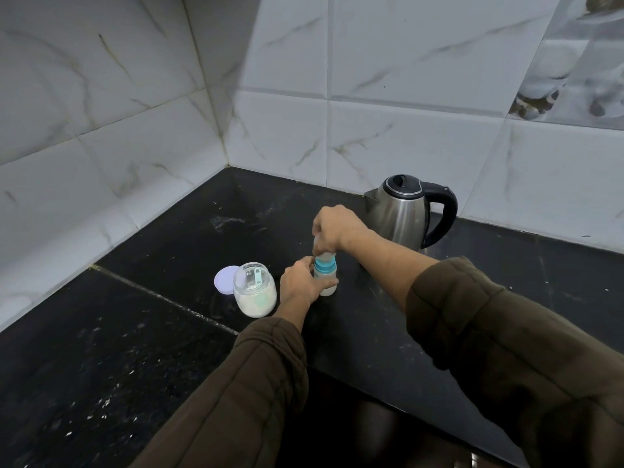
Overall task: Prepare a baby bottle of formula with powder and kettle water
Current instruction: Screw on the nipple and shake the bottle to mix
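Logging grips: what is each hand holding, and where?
Left hand grips the body of the small clear baby bottle; right hand holds the translucent cap on top.

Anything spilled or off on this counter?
Yes: a whitish smear on the black stone counter behind the open glass powder jar, possibly spilled powder or dried water. Pale specks also dot the near counter.

Both dark brown padded sleeves (489, 332) reach forward. The left hand (299, 282) wraps its fingers round the small cloudy plastic baby bottle (328, 289) with a teal collar. The right hand (332, 228), wrist bent downward, pinches its top.
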